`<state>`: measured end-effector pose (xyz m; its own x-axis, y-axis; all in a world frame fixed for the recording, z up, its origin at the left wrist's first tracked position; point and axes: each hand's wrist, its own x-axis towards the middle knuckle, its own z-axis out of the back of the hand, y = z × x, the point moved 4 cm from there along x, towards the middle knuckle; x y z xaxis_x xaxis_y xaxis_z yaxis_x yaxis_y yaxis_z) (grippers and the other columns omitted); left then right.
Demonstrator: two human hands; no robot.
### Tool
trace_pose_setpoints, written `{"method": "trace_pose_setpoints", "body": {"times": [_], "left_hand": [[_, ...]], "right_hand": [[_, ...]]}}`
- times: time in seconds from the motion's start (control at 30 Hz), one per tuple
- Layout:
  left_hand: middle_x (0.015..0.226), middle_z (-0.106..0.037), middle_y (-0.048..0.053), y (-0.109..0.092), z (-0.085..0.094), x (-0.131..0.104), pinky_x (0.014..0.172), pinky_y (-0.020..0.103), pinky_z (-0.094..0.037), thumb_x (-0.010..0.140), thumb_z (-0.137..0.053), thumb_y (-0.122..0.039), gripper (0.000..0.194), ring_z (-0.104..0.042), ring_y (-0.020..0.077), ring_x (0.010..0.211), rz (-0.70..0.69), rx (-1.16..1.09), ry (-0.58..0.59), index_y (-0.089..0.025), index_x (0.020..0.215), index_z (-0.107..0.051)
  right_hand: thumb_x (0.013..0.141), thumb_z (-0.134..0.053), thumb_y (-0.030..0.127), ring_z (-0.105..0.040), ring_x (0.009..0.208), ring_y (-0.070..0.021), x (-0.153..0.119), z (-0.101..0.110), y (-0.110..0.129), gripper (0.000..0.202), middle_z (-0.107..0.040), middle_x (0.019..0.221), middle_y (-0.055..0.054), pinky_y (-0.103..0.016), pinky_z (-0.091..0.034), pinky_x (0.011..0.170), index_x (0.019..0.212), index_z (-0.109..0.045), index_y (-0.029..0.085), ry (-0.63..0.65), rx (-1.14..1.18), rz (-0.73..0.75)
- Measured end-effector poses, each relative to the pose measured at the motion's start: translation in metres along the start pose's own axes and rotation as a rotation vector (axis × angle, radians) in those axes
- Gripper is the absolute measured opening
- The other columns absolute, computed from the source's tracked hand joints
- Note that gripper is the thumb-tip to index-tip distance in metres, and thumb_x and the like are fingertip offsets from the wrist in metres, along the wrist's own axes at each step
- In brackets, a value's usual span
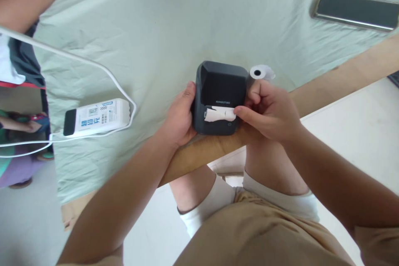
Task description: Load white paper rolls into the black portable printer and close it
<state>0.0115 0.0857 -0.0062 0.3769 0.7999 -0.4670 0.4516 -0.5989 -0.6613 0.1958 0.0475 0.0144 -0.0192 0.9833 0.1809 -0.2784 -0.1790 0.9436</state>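
Printer: we have the dark printer (223, 81) at the near edge of the table, over the wooden border (202, 153); its lettering reads upright towards us, and its long axis runs near to far, the far end leaning slightly right.
Paper strip: white, ragged-edged, lying left to right across the printer's near part (220, 114).
Left hand: ours (181, 118) grasps the printer's left side, thumb up along the edge, forearm slanting in from near left.
Right hand: ours (269, 110) reaches in from near right, fingers curled, thumb at the strip's right end (whether it pinches the paper, we cannot tell).
Paper roll: just beyond our right hand (257, 72).
Phone: far right, on the green cloth (357, 11).
White device: left, beside a white cable (99, 117).
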Motion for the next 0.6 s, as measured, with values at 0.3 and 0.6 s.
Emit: {"method": "trace_pose_setpoints", "body": {"times": [0.3,0.6], "left_hand": [[0.11,-0.088,0.008,-0.004,-0.007,-0.001,0.121,0.048,-0.062,0.116,-0.052,-0.038,0.038,-0.076,0.033,0.139,-0.073,-0.012,-0.088,-0.017,0.094,-0.075],[0.115,-0.088,0.01,-0.002,-0.005,0.003,0.125,0.047,-0.057,0.116,-0.053,-0.047,0.039,-0.073,0.0316,0.142,-0.084,0.007,-0.054,-0.016,0.117,-0.078]], "right_hand": [[0.091,-0.085,0.041,-0.043,0.051,-0.0095,0.004,0.01,0.017,0.039,-0.051,0.062,0.01,-0.029,-0.033,0.05,0.086,-0.048,0.028,-0.098,-0.104,0.182],[0.094,-0.073,0.03,-0.071,0.069,-0.015,0.03,0.023,0.057,0.018,-0.068,0.086,0.003,-0.032,-0.048,0.058,0.088,-0.056,0.028,-0.267,-0.433,0.414]]}}
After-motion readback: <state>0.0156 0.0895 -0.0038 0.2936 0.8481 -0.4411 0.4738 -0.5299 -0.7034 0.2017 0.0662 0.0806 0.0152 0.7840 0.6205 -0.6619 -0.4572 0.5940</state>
